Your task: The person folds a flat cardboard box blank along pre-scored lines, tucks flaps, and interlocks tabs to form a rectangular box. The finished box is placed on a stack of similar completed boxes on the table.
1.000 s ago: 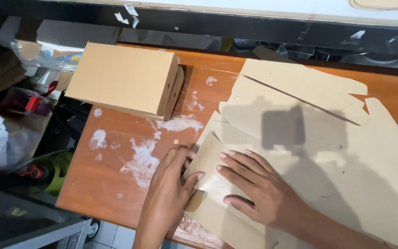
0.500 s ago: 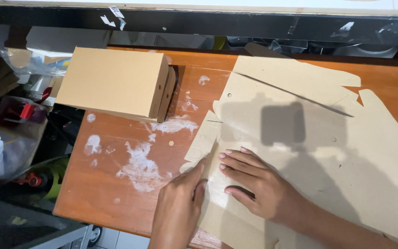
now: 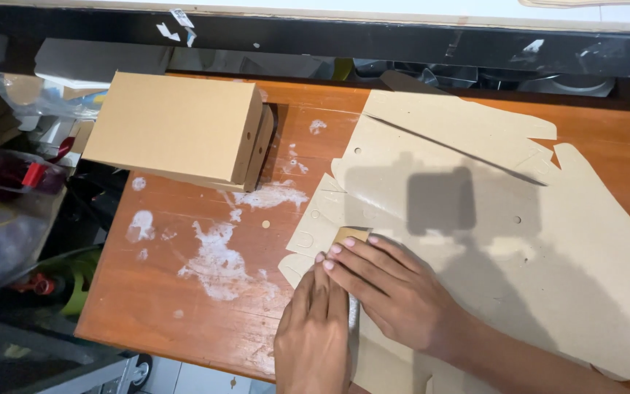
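A large flat die-cut cardboard sheet (image 3: pixel 475 211) lies unfolded on the orange-brown wooden table (image 3: pixel 184 292). My right hand (image 3: pixel 391 284) presses flat on the sheet's left part, fingers spread toward a small folded tab (image 3: pixel 350 234). My left hand (image 3: pixel 315 332) lies alongside it at the sheet's left edge, fingers together, pressing down a flap. A folded brown cardboard box (image 3: pixel 176 128) stands closed on the table's far left corner, apart from both hands.
White smears and paint-like stains (image 3: pixel 220 255) mark the table's left half. A dark ledge (image 3: pixel 402 44) runs along the back. Left of the table is clutter: plastic bags, a red object (image 3: pixel 34 175) and a green object (image 3: pixel 74 288).
Both hands have shifted slightly along the sheet's left edge. My left hand now lies flat beside the right one, and a small tab shows folded up at the fingertips.
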